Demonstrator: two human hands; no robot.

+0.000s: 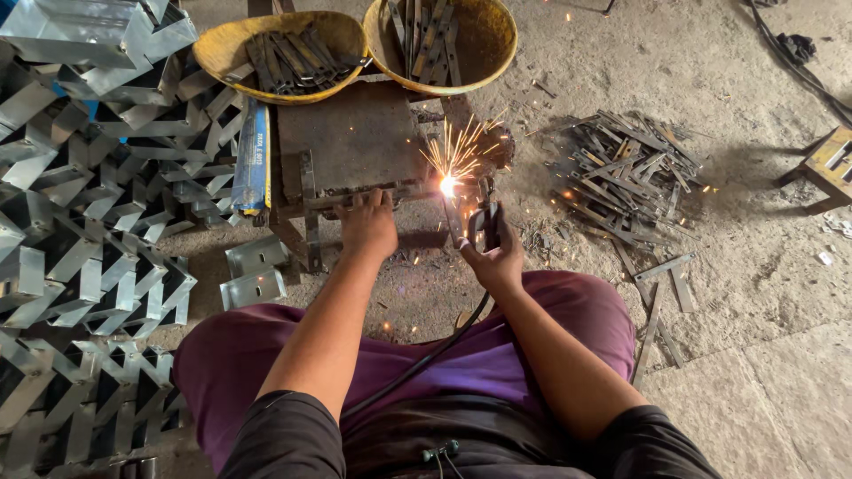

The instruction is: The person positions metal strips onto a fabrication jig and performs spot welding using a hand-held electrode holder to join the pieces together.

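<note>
My right hand (495,255) grips a welding electrode holder (480,223) whose rod tip burns with a bright arc and sparks (449,184) at the front right corner of a small rusty metal work table (351,133). My left hand (368,226) rests at the table's front edge and presses on a metal piece (364,195) there. A black cable (417,364) runs from the holder down across my lap.
Two yellow basins (222,49) (493,40) with flat metal strips stand behind the table. Stacked shiny sheet-metal brackets (80,222) fill the left. A heap of strips (621,168) lies on the floor at the right. A blue electrode packet (252,155) leans left of the table.
</note>
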